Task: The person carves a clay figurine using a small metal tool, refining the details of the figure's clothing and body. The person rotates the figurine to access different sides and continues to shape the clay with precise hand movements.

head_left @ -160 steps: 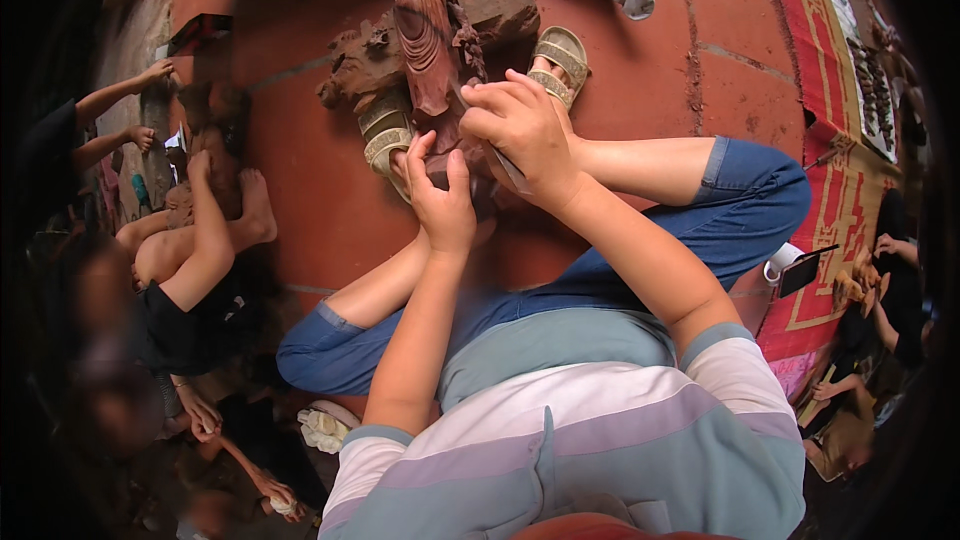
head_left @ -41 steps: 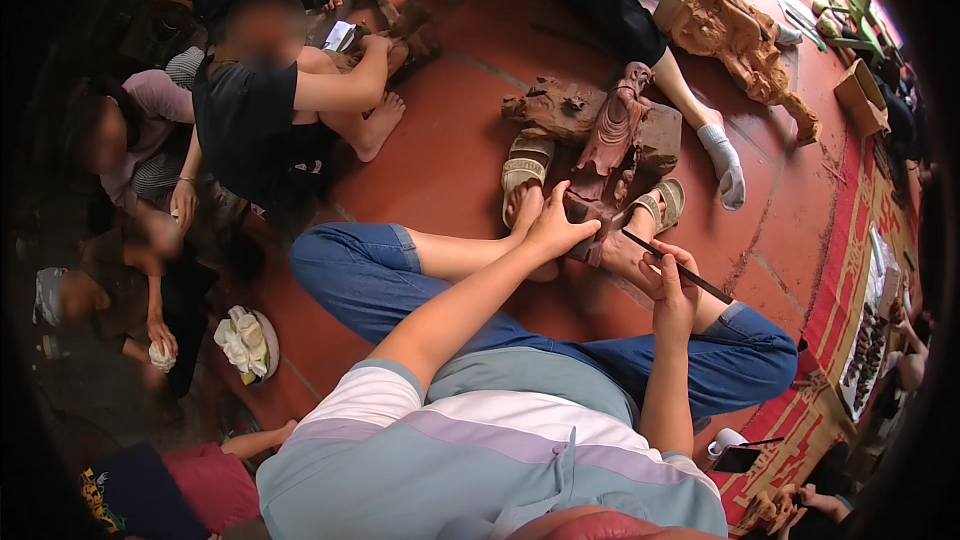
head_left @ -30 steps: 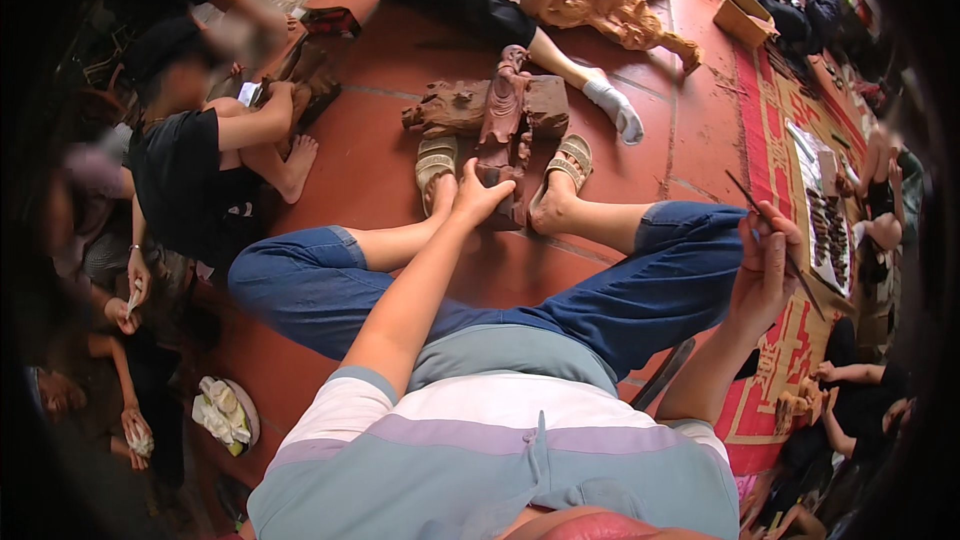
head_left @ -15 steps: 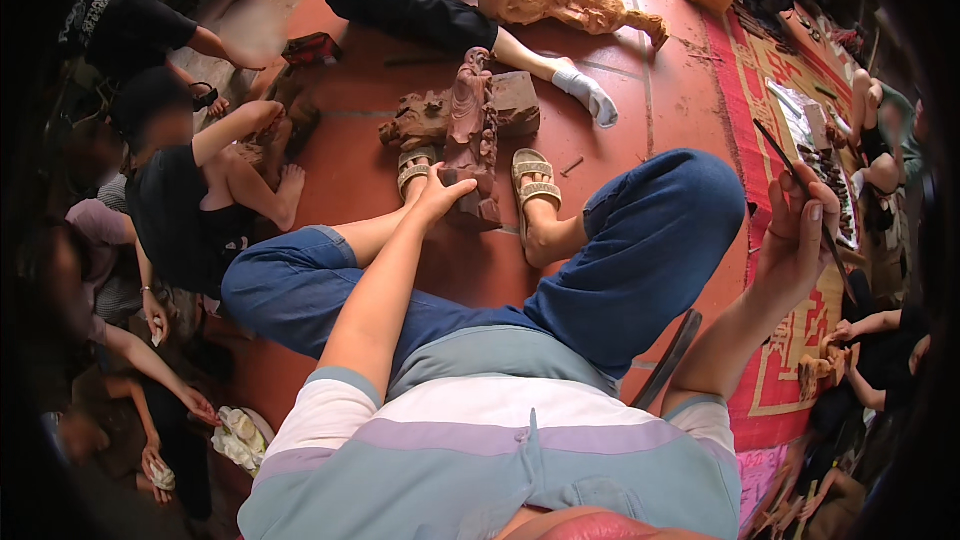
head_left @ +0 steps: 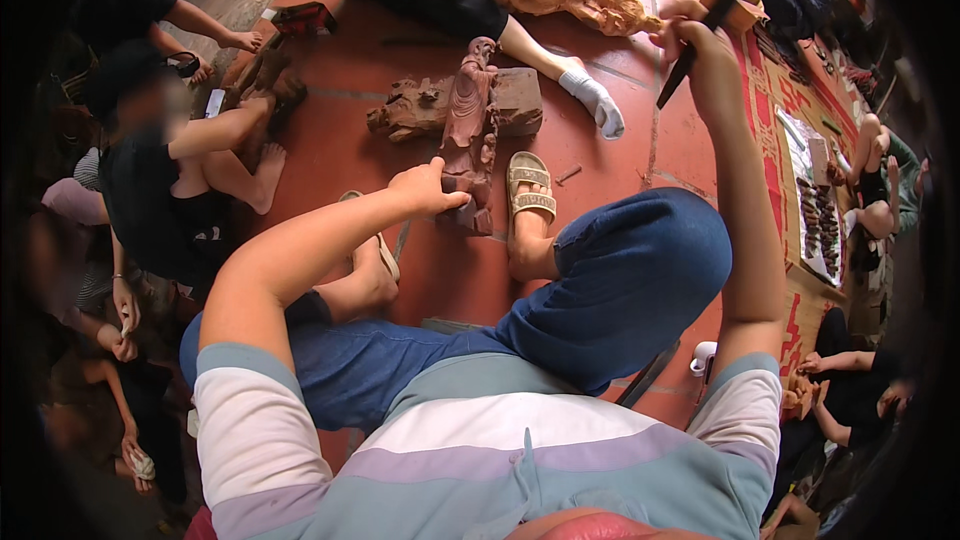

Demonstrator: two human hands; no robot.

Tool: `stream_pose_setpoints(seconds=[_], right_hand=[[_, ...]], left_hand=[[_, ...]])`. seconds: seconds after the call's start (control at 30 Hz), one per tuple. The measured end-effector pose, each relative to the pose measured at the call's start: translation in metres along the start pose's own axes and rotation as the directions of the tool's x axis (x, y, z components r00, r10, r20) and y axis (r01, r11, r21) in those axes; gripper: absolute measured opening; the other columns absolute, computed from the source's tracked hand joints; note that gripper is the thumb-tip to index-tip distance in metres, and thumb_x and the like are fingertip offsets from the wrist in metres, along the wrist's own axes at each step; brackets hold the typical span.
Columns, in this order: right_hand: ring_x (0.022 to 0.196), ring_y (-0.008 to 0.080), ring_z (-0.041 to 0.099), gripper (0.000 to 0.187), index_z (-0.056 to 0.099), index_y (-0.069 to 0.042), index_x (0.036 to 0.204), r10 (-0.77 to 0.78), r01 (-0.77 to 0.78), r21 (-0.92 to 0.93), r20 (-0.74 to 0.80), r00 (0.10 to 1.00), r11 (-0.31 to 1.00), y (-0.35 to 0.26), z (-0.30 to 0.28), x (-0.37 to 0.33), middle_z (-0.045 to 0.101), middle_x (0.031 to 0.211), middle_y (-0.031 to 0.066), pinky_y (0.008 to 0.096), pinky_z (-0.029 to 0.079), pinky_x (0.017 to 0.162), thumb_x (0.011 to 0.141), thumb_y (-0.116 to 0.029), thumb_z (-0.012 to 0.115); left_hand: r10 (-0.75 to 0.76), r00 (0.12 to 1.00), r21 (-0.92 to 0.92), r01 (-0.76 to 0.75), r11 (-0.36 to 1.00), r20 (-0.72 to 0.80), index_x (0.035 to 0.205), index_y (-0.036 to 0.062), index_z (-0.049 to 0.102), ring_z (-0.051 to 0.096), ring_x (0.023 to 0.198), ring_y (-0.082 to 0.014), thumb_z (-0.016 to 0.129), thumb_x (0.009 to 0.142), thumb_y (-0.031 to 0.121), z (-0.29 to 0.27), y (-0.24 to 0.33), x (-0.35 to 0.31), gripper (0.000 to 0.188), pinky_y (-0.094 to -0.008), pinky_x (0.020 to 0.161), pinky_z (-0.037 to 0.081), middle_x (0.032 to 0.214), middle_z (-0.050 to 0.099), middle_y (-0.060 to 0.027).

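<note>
Two hands busy; left hand (head_left: 425,188) steadies carving (head_left: 470,130) on floor between feet; right hand (head_left: 700,45) raised well apart, gripping chisel (head_left: 690,50); judged pause between cuts; next: bring chisel onto carving.

Bare red floor (head_left: 340,155) left of wooden carving (head_left: 468,130).
</note>
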State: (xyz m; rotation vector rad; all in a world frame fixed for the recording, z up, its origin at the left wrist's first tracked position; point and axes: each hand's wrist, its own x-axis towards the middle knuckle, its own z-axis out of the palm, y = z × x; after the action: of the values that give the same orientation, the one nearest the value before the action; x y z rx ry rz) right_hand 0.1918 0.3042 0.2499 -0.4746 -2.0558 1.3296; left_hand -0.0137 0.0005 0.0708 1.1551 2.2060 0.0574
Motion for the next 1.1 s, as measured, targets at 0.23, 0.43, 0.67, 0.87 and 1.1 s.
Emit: stream_pose_setpoints(seconds=[0.23,0.43,0.67,0.87,1.1], right_hand=[[0.075,0.0196,0.065,0.028,0.071,-0.010,0.105,0.158,0.124,-0.563,0.425,0.891,0.817,0.074,0.127,0.085,0.069,0.081,0.0107,0.0323,0.050,0.073,0.086,-0.012,0.051],[0.079,0.0164,0.063,0.034,0.072,-0.011,0.112,0.347,0.000,-0.596,0.468,0.813,0.803,0.152,0.162,0.109,0.068,0.086,0.0088,0.0316,0.050,0.075,0.081,-0.023,0.076],[0.087,0.0283,0.063,0.059,0.065,-0.011,0.124,0.362,-0.089,-0.448,0.574,0.734,0.890,0.194,0.211,0.113,0.061,0.088,0.0119,0.0370,0.049,0.078,0.071,-0.033,0.082],[0.112,0.0185,0.058,0.062,0.059,-0.005,0.129,0.518,-0.396,-0.338,0.491,0.700,0.854,0.206,0.213,0.107,0.064,0.119,0.0094,0.0315,0.042,0.099,0.074,-0.020,0.082],[0.128,0.0264,0.051,0.088,0.047,-0.008,0.142,0.440,-0.286,-0.334,0.667,0.601,0.898,0.202,0.206,0.120,0.055,0.136,0.0131,0.0370,0.039,0.106,0.067,-0.028,0.088]], left_hand=[[0.344,0.938,0.516,-0.313,0.797,0.039,0.085,0.0080,0.067,0.066,0.080,-0.0282,0.062,0.080,0.058,-0.003,0.026,0.015,0.051,-0.0403,0.068,0.048,0.082,0.069,-0.0105],[0.370,0.771,0.450,-0.614,0.648,0.518,0.084,0.0088,0.075,0.069,0.076,-0.0234,0.058,0.085,0.052,-0.037,0.051,0.042,0.047,-0.0386,0.061,0.049,0.080,0.072,-0.0080],[0.531,0.551,-0.136,-0.601,0.788,0.644,0.089,0.0014,0.073,0.069,0.080,-0.0327,0.062,0.086,0.042,-0.093,-0.016,0.099,0.043,-0.0462,0.074,0.053,0.083,0.071,-0.0148],[0.085,0.939,-0.401,0.060,0.914,0.333,0.089,0.0052,0.072,0.070,0.072,-0.0154,0.056,0.089,0.039,-0.238,-0.138,0.220,0.038,-0.0322,0.070,0.054,0.073,0.073,-0.0078],[-0.640,0.768,-0.558,0.526,0.642,-0.012,0.096,0.0081,0.068,0.063,0.057,-0.0168,0.057,0.089,0.032,-0.343,-0.461,0.252,0.027,-0.0317,0.055,0.051,0.077,0.069,-0.0046]])
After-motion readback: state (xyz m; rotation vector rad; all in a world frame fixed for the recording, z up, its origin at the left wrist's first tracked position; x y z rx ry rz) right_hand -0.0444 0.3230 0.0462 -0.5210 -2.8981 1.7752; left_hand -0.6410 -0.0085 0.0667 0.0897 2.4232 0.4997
